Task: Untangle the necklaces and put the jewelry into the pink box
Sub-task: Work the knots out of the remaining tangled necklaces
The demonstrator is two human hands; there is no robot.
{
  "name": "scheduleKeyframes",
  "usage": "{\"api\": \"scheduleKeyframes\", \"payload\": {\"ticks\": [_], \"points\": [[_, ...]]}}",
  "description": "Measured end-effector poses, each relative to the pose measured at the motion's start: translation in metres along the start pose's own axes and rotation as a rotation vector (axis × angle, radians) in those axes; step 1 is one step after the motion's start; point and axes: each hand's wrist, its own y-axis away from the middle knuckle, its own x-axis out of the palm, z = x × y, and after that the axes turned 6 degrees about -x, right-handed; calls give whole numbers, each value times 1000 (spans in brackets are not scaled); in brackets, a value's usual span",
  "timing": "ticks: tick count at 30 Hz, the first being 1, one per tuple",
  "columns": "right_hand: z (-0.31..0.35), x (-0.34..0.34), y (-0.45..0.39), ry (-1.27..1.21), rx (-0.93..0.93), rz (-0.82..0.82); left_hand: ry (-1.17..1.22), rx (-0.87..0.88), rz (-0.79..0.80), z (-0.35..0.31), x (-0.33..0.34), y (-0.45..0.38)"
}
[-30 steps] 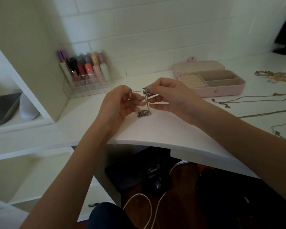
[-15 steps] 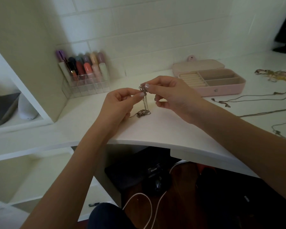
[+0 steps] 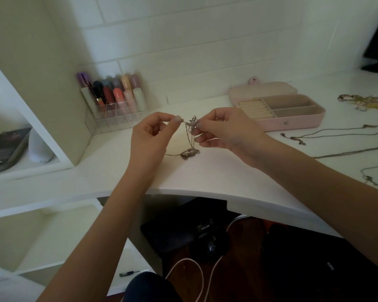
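A tangled silver necklace (image 3: 190,136) hangs between my hands above the white desk (image 3: 205,171), its lower end piled on the surface. My left hand (image 3: 153,134) pinches a strand at the knot's left side. My right hand (image 3: 225,129) pinches the knot itself with thumb and forefinger. The pink box (image 3: 292,122) lies open behind my right hand, with ring rolls and two bare compartments. Other chains lie to the right: one loop (image 3: 336,134), a long chain (image 3: 354,152) and another (image 3: 373,177) near the edge.
A clear organiser with several lipsticks (image 3: 114,99) stands at the back left against the tiled wall. A colourful beaded piece (image 3: 367,102) lies at the far right. A shelf on the left holds a dark phone (image 3: 6,149) and a white object (image 3: 39,147). Cables lie on the floor below.
My left hand has shifted left and up, drawing a strand out sideways from the knot. My right hand keeps its pinch on the knot at about the same place.
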Motion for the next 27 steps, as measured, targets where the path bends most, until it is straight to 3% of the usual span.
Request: {"api": "scheduleKeyframes", "payload": {"ticks": [12, 23, 27], "points": [[1, -1, -1, -211, 49, -35, -142, 69, 254, -8, 2, 10], [4, -4, 1, -103, 105, -56, -456, 114, 29, 3, 4, 3], [4, -5, 1, -179, 117, -61, -408, 72, -56, 6, 2, 0]]}}
